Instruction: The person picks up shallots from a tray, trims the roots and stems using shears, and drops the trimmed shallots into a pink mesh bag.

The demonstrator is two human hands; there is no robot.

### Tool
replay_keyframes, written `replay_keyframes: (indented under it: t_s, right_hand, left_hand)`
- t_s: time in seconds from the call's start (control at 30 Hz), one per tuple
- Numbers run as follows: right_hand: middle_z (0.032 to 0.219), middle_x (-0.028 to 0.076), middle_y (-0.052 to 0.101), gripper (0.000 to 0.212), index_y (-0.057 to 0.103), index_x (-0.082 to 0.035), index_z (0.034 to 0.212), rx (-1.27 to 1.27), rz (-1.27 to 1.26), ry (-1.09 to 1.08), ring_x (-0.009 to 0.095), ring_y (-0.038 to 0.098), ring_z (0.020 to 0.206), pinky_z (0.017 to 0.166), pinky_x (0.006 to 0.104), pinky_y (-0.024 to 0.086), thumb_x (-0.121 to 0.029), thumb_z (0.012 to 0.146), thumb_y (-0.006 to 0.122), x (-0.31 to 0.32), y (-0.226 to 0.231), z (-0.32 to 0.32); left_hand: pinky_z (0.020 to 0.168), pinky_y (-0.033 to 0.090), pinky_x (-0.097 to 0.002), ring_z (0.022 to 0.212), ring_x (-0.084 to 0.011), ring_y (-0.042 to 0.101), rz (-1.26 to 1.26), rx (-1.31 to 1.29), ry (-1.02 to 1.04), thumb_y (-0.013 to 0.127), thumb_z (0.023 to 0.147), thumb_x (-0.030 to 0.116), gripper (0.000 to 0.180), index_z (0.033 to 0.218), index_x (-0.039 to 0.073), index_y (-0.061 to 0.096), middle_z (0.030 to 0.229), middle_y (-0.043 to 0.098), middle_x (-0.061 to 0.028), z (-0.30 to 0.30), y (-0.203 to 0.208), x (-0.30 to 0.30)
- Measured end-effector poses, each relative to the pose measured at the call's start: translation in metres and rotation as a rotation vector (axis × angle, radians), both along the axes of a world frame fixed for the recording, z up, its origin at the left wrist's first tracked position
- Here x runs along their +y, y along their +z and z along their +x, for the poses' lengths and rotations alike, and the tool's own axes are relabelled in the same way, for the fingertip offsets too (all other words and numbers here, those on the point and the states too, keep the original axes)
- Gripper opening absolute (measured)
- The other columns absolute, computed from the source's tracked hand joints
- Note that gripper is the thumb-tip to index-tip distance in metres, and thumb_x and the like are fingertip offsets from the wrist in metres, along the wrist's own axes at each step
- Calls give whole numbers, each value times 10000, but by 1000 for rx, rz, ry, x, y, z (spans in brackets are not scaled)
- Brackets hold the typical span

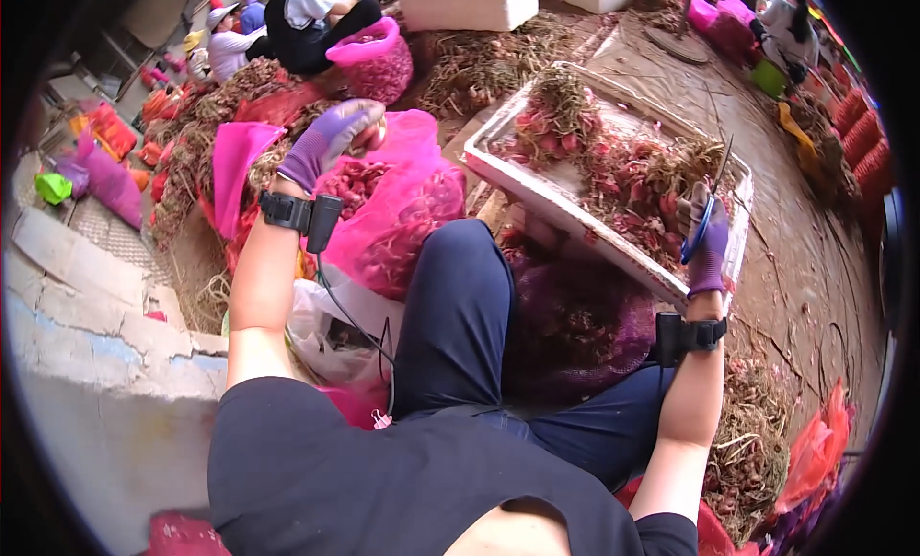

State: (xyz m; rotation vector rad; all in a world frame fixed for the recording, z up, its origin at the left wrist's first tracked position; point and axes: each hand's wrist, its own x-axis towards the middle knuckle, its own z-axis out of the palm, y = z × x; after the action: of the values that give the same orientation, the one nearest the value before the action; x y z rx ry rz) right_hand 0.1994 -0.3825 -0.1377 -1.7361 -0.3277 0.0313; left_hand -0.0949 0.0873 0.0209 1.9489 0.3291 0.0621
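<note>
My left hand (335, 139), in a purple glove, is closed around what look like small shallots (370, 142), partly hidden by the fingers. It is held above an open pink mesh bag (407, 144) with reddish shallots (353, 182) inside. My right hand (707, 240), gloved as well, grips a pair of blue-handled scissors (692, 238), blades pointing up and away. That hand is over the right end of a white foam tray (575, 228), which holds bunches of red shallots (661, 192) with dry stalks and roots.
A dark purple mesh bag (580, 321) lies under the tray's near side, beside my knees. Heaps of dried stalks (747, 441) lie at right and far left. A concrete ledge (86, 278) runs along the left. Other people (311, 24) sit farther off near a filled pink bag (376, 65).
</note>
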Motion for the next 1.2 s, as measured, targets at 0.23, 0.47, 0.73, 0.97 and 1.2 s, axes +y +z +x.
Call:
replay_keyframes:
  t_s: [0.23, 0.47, 0.73, 0.97, 1.2]
  right_hand:
    - [832, 36, 607, 305, 522, -85, 1099, 82, -9, -6, 118, 596, 685, 549, 258, 494, -345, 942, 490, 12, 31, -35]
    - [813, 27, 588, 295, 576, -51, 1002, -298, -208, -99, 82, 559, 674, 575, 243, 439, -315, 884, 635, -2, 6, -25]
    - [829, 122, 622, 524, 579, -34, 1008, -111, -92, -28, 233, 600, 744, 694, 352, 466, -531, 843, 603, 11, 27, -35]
    - [753, 49, 616, 600, 582, -36, 1020, -92, -139, -30, 103, 591, 615, 557, 229, 465, -590, 796, 629, 14, 50, -54]
    - [688, 30, 588, 573, 577, -31, 984, -63, -139, -1, 83, 550, 604, 585, 251, 461, -572, 804, 631, -3, 35, -43]
  left_hand:
    - [765, 461, -240, 895, -79, 546, -35, -70, 157, 528, 941, 286, 359, 1171, 11, 552, 990, 595, -11, -30, -6, 43]
    - [889, 448, -271, 991, -123, 571, 73, -401, -372, 448, 962, 218, 362, 1173, -54, 560, 1096, 629, -95, 14, 50, -197]
    - [844, 473, -498, 960, -349, 602, -534, -856, -1107, 492, 912, 339, 437, 1009, -66, 625, 1016, 627, -226, 53, 31, -304]
    - [829, 474, -475, 946, -339, 600, -574, -838, -1074, 519, 891, 303, 377, 1008, -41, 619, 1000, 621, -205, 65, 4, -333]
    - [813, 476, -453, 933, -330, 599, -621, -804, -1025, 545, 869, 267, 321, 1006, -15, 613, 984, 614, -184, 54, -19, -355]
